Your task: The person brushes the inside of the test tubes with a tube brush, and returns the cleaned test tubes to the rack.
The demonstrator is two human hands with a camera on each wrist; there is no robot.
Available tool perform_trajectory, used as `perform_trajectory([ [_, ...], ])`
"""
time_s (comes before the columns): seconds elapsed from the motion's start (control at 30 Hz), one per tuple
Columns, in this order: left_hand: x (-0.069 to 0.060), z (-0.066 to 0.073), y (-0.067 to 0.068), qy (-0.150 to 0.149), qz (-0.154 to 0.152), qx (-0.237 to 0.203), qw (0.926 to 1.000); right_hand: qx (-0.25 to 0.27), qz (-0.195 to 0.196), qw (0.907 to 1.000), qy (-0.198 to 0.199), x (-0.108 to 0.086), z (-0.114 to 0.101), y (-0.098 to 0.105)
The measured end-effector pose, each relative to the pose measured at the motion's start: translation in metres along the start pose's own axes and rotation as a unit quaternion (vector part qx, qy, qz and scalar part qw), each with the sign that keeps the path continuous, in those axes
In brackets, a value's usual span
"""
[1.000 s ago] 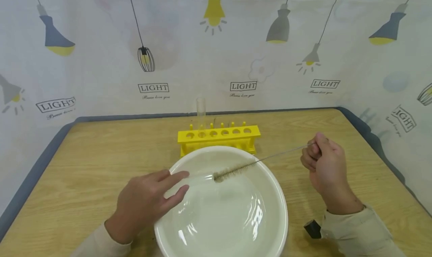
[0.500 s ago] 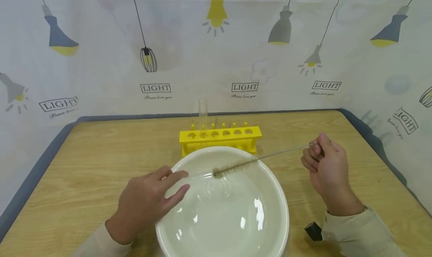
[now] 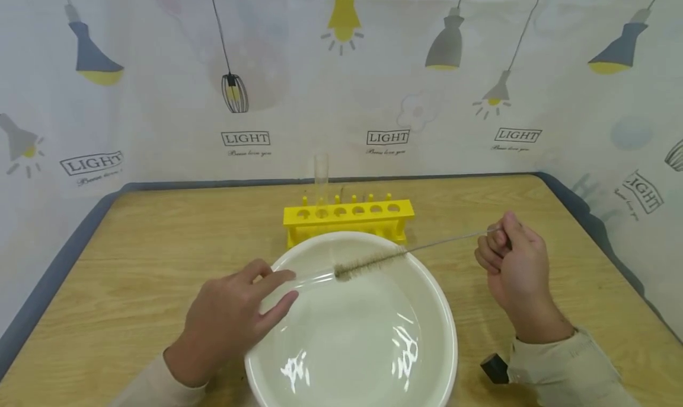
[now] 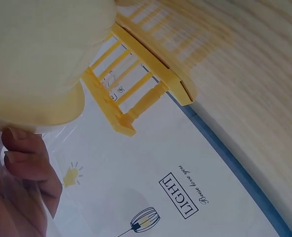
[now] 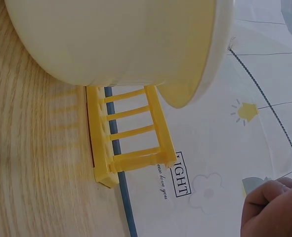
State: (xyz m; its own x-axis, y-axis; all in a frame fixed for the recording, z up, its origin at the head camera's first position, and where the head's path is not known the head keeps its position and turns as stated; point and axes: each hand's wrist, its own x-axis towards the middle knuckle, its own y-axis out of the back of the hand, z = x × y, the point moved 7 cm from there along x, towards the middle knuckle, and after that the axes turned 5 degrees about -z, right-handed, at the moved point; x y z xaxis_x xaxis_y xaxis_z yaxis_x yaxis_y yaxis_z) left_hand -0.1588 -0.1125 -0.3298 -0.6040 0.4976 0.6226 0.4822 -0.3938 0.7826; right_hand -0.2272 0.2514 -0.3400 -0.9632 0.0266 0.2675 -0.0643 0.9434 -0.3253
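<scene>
Over the white basin (image 3: 451, 336), my left hand (image 3: 226, 318) pinches a clear glass test tube (image 3: 316, 277) between thumb and fingers. The tube lies nearly level, its mouth toward the right. My right hand (image 3: 517, 276) grips the thin wire handle of a test tube brush (image 3: 370, 263), fingers curled. The brush slants down to the left, and its bristly tip meets the tube's mouth; whether any bristles are inside I cannot tell. In the right wrist view the brush's twisted wire (image 5: 264, 94) runs down to the hand. Bright, rippled reflections inside the basin look like water.
A yellow test tube rack (image 3: 349, 213) stands just behind the basin. One clear tube (image 3: 321, 175) is upright in it. The wooden table (image 3: 160, 235) meets a curtain (image 3: 299, 98) printed with lamps. A small black block (image 3: 495, 368) is beside the right sleeve.
Both hands keep their holds and barely move. The brush tip and tube mouth have risen slightly, and more of the tube shows. Reflections in the basin have shifted.
</scene>
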Motion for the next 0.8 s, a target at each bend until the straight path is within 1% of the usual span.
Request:
perform_trajectory([
  [0.07, 0.000, 0.000, 0.000, 0.001, 0.002, -0.001, 1.0000, -0.002, 0.000, 1.0000, -0.004, 0.000, 0.001, 0.000],
  [0.17, -0.001, -0.002, -0.001, 0.010, -0.014, -0.006, 0.9998, -0.012, 0.001, 0.9998, -0.013, -0.001, 0.002, -0.001],
  [0.33, -0.001, -0.003, -0.004, 0.017, -0.035, -0.011, 0.9992, -0.026, -0.008, 0.9992, -0.030, -0.001, 0.005, -0.001],
  [0.6, -0.001, -0.004, -0.005, 0.021, -0.042, -0.011, 0.9989, -0.027, -0.042, 0.9970, -0.060, 0.000, 0.011, -0.002],
  [0.8, -0.002, -0.004, -0.005, 0.015, -0.042, -0.014, 0.9989, -0.041, -0.067, 0.9944, -0.070, 0.001, 0.014, -0.001],
])
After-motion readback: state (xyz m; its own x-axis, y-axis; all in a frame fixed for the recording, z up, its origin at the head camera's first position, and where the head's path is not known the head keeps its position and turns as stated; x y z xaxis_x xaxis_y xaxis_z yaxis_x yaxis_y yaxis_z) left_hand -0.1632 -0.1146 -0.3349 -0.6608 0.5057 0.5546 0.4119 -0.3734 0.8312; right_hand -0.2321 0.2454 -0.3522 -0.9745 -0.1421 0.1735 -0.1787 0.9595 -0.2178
